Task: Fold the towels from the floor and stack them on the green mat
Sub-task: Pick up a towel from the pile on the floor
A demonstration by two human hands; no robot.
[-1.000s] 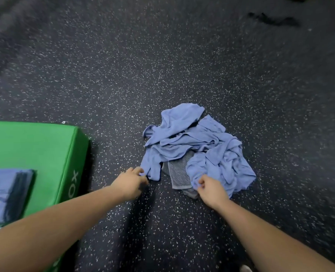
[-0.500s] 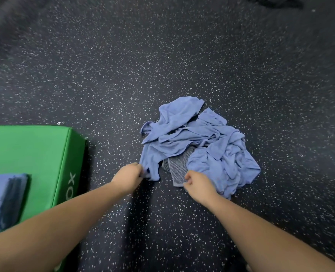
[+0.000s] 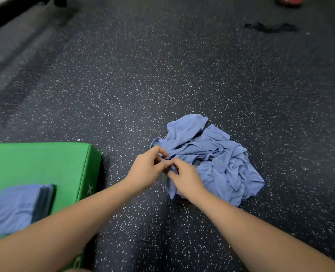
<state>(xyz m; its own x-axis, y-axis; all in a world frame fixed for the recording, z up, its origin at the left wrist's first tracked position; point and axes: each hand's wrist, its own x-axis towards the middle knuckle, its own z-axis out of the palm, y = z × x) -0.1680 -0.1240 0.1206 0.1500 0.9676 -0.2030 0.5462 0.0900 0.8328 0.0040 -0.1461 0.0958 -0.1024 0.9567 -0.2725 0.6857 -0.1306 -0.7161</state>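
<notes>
- Your left hand [image 3: 146, 169] and right hand [image 3: 186, 180] are bare, skin showing to the fingertips.
- Your left forearm [image 3: 64, 222] is bare along its whole visible length, up to the wrist.
- Your right forearm [image 3: 251, 232] is bare likewise.

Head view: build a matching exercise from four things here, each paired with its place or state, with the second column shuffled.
Things
1. green mat
2. folded towels
3. towel pile
4. red object

Place or state
A. crumpled in a heap
B. stacked on the mat
C. at the top right edge of the view
D. lying left of the heap

Pairs: 1-D, 2-B, 3-A, 4-C
</notes>
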